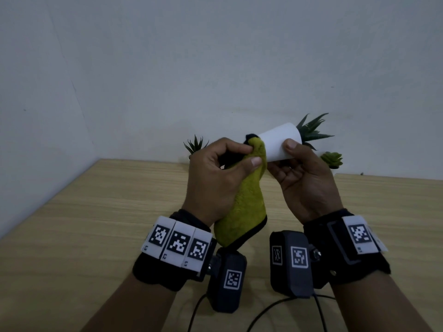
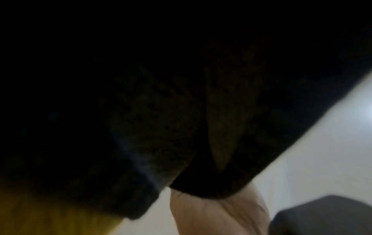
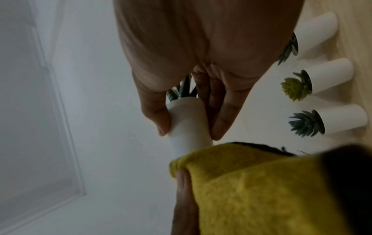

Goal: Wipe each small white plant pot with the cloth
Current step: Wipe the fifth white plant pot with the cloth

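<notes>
Fuzzy yellow cloth, left hand bunching it, rubs smooth tapered pot.

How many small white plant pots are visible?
4: one pot held in the right hand, three pots standing on the table. Others may be hidden.

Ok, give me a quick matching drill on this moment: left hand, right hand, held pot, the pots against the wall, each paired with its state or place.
Things:
1. left hand
2. right hand
3. held pot
4. three other pots

States:
A. standing on the table by the wall
B. grips the yellow-green cloth
C. tilted in the air, base end in the cloth
D. holds the pot near its rim

Pairs: 1-B, 2-D, 3-C, 4-A
</notes>
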Available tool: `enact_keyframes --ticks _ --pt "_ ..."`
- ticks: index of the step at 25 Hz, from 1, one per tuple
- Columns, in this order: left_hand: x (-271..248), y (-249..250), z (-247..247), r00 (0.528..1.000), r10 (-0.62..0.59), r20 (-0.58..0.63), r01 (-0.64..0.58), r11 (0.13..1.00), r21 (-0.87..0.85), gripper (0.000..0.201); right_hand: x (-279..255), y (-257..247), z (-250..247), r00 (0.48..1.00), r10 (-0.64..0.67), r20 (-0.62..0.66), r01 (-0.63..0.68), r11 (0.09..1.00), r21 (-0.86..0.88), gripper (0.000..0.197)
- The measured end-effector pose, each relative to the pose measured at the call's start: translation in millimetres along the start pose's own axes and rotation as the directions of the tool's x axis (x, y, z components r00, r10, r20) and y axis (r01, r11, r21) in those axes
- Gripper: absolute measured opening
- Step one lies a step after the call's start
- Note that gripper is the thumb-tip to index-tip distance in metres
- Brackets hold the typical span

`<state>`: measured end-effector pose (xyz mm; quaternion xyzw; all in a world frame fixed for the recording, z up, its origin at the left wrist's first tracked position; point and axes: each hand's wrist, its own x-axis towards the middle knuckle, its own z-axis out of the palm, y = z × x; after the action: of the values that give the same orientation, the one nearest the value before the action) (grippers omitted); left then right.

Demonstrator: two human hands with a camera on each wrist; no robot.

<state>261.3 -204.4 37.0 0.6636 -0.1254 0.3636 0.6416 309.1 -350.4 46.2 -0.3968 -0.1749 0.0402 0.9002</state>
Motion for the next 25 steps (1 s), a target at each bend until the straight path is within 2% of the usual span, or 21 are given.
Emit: enact_keyframes --ticks 3,7,11,15,19,21,25 --pt "3.6 -4.0 -3.1 0.997 -0.044 -0.064 0.045 0.999 0.001 0.018 -0.1 2.1 1.7 1.000 0.002 0.006 -0.002 1.000 -0.022 0.026" --pt "2.5 -4.8 -5.5 0.999 -0.037 0.024 0.036 0.999 0.032 0.017 -1.4 5.1 2.9 0.999 -0.007 -0.050 0.006 1.000 -0.028 0.033" --pt "1.9 -8.2 -4.8 0.997 -0.053 -0.052 0.053 0.999 -0.007 0.019 -1.5 3.4 4.6 0.999 -0.030 -0.011 0.029 0.997 -0.071 0.040" --pt "0.6 -4.4 -5.2 0.999 -0.021 0.043 0.021 1.000 0.002 0.014 0.4 -0.6 1.8 0.998 -0.048 -0.045 0.044 0.995 -0.092 0.045" --pt "2.4 -1.2 -6.5 1.000 -0.001 -0.007 0.001 0.999 -0.043 0.016 3.2 -2.0 -4.6 0.993 -0.046 -0.105 0.024 0.978 -0.207 0.043" --pt "3.2 -2.4 -8.3 0.999 0.022 -0.045 -0.022 1.000 0.007 0.017 2.0 -1.3 -4.0 0.996 -0.030 -0.083 0.004 0.955 -0.296 0.044" --pt "3.2 -6.6 -9.4 0.998 0.050 -0.031 -0.046 0.990 0.130 0.020 -1.5 1.3 -0.4 1.000 0.017 -0.006 -0.018 0.909 -0.416 0.043"
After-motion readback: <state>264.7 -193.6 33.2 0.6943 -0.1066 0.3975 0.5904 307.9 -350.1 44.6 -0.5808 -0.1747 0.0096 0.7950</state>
